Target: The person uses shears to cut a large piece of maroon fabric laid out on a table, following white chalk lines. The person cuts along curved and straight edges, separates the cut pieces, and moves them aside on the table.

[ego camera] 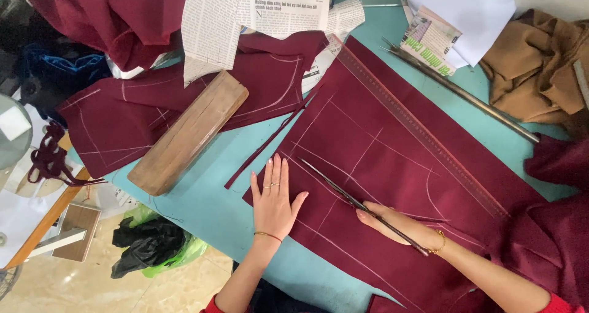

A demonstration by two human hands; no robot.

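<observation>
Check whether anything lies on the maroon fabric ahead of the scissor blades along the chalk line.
Nothing visible does. The right hand holds the scissors, blades pointing up-left over the maroon fabric. The left hand lies flat to the blades' left, off the line. The wooden block sits further left, mostly on the table.

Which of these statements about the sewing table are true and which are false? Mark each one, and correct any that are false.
1. The left hand lies flat on the maroon fabric. True.
2. The right hand holds a pencil. False: it holds long dark scissors.
3. The wooden block rests on the floor. False: it lies on the teal table, partly on a maroon cut piece.
4. White chalk lines mark the maroon fabric. True.
5. A clear ruler lies along the fabric's upper edge. True.
6. The brown cloth covers the left hand. False: it sits at the table's far right corner.
</observation>
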